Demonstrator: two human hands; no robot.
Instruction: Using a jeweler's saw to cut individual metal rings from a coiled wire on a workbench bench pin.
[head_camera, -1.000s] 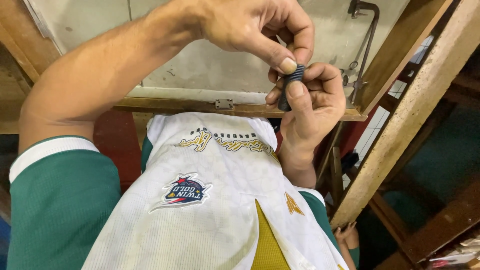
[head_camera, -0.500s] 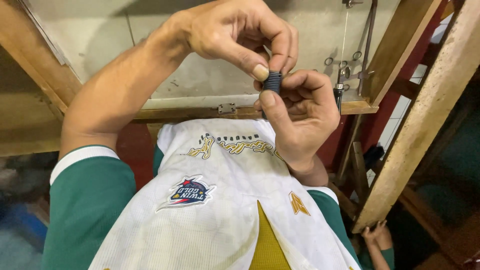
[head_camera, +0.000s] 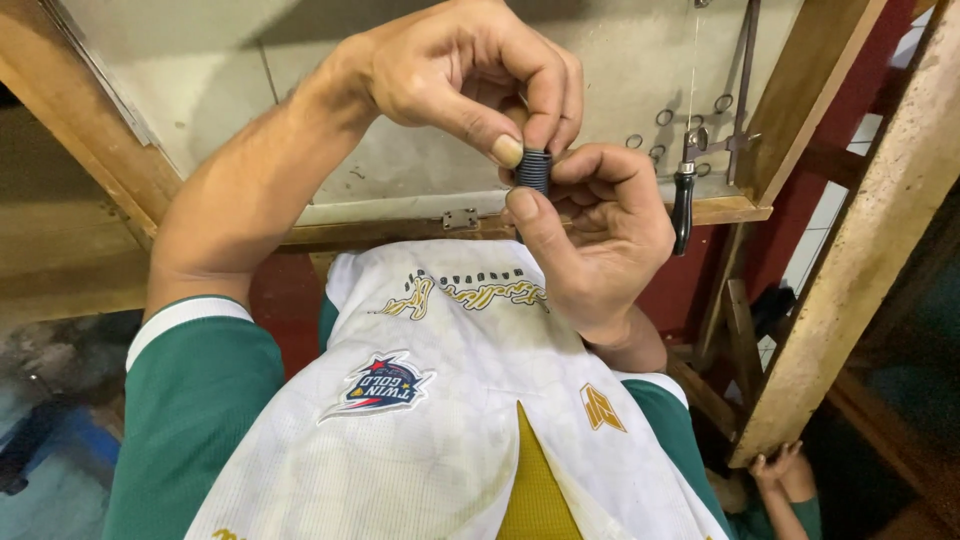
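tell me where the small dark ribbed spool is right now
In the head view, the small dark ribbed spool sits upper centre, pinched between the left hand above and the right hand below, left of the black-handled pliers.

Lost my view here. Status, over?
Left hand and right hand both pinching small dark ribbed coil. Held above wooden ledge. Nothing obstructing.

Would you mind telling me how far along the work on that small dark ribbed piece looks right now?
Done: the small dark ribbed piece is off the bench and pinched between both hands. In hand: the left hand grips it from above, the right hand from below. Left: the pliers and metal rings lie untouched on the workbench; how much remains can't be judged.
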